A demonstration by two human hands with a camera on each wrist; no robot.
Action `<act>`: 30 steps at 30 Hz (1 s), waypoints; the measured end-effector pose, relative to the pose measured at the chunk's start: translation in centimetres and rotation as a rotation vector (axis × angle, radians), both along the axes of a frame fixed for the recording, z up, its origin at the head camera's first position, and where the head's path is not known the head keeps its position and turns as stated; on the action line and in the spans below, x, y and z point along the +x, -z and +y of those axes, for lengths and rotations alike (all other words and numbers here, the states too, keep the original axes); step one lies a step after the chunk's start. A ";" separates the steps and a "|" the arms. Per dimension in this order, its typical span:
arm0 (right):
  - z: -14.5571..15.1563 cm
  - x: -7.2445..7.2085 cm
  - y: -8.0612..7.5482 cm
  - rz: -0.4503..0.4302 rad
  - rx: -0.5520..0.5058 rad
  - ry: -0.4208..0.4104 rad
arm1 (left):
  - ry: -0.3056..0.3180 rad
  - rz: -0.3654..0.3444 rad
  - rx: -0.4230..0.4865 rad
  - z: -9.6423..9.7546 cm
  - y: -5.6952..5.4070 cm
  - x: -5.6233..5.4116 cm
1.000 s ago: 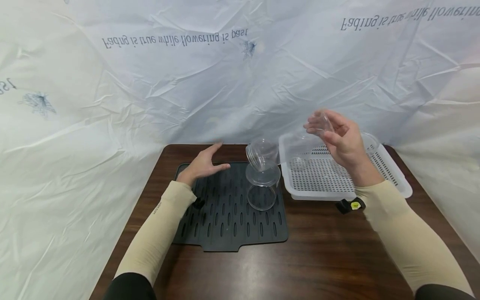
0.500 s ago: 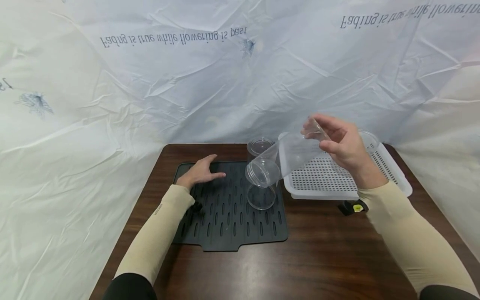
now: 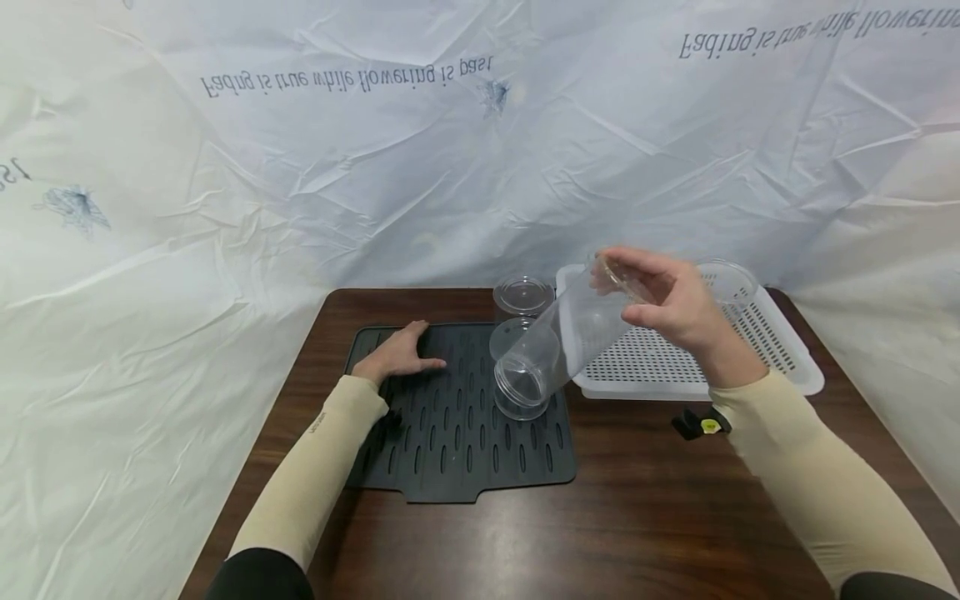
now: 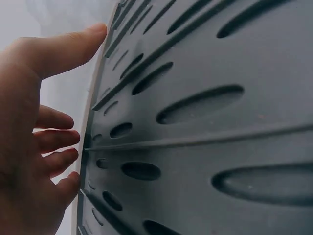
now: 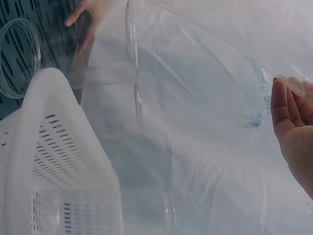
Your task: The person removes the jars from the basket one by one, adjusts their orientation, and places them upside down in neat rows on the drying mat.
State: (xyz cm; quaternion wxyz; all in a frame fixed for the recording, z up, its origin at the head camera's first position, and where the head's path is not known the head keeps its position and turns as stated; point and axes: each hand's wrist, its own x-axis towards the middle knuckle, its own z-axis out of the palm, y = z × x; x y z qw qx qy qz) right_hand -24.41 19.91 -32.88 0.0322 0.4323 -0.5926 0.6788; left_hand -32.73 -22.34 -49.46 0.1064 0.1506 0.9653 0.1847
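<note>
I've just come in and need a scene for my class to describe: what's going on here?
A person's right hand grips a tall, transparent round cup by its upper end, tilted over the right side of a flat black slotted mat. Two more transparent cups stand there; whether the held one touches them is unclear. The left hand is at the mat's left part, holding nothing. A white perforated plastic basket lies to the right.
</note>
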 end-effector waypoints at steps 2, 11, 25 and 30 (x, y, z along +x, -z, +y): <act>-0.1 0.1 0.0 0.007 0.015 0.010 | -0.004 -0.003 -0.004 -0.1 0.3 -0.1; -1.0 0.9 0.4 0.075 0.135 0.068 | 0.017 -0.023 -0.043 0.0 0.9 -0.4; -3.4 0.9 2.8 0.255 0.345 0.064 | 0.039 -0.014 -0.084 0.1 1.5 -0.9; -4.1 0.8 4.1 0.310 0.438 0.116 | 0.039 -0.015 -0.070 -0.1 1.5 -1.2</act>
